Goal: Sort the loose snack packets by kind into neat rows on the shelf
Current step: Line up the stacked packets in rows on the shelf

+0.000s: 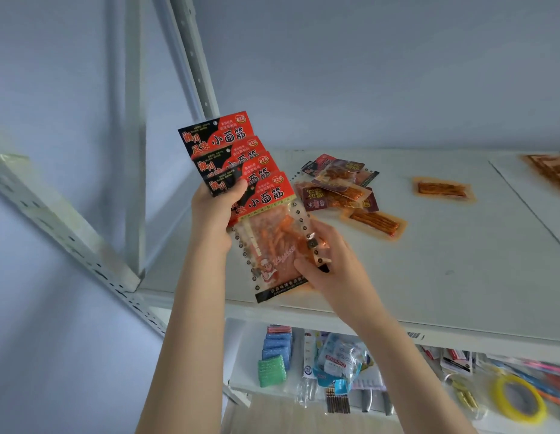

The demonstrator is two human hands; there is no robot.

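Head view: we've got four matching red packets [238, 158] fanned in our left hand [214, 208], thumb clamped over them. Our right hand [331, 267] pinches the front one's lower edge — all held above the shelf [428, 277]. Left to sort: the mixed heap [338, 189] at 2 o'clock of the hands, plus a lone packet [441, 189] at its 3 o'clock. No row laid near us yet — early stage, approx.

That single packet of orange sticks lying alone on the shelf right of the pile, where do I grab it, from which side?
For the lone packet, likely its near long edge, from above and in front. It lies flat, apart from the pile, so a pinch grip on the sealed border beats squeezing the sticks. The right hand is nearer but busy with the red packets.
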